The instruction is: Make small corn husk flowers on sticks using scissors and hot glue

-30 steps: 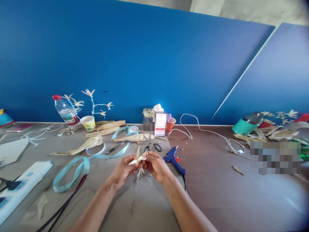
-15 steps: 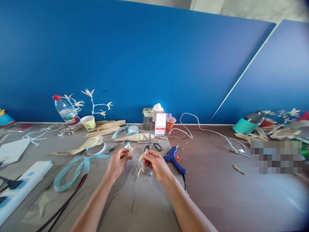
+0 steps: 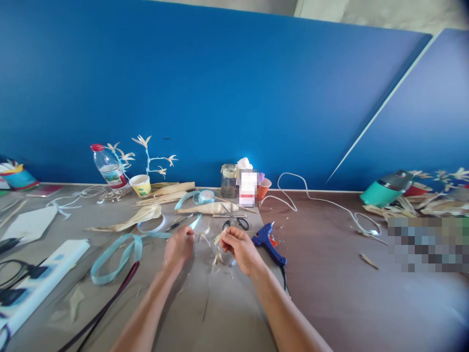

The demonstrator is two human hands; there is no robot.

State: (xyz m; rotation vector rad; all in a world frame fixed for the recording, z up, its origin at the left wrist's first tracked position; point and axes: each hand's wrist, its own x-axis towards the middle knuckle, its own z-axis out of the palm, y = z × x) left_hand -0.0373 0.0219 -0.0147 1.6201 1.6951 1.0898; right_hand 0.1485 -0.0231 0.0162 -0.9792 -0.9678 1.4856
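Observation:
My right hand is closed in a pinch on a small pale corn-husk flower piece, held just above the grey table. More husk shreds hang or lie below it. My left hand rests lower to the left with its fingers curled. It touches the end of a light blue ribbon; what it holds is hidden. A small husk scrap lies between my hands.
A blue glue gun lies right of my right hand, with black scissors behind. Long corn husks, a yellow cup, a plastic bottle, a glass jar and a white cable are farther back. A white power strip lies at the left.
My hands have drawn apart: the left moved left and down toward the ribbon, leaving a husk scrap on the table. The right hand keeps the flower piece. The view shifted slightly left.

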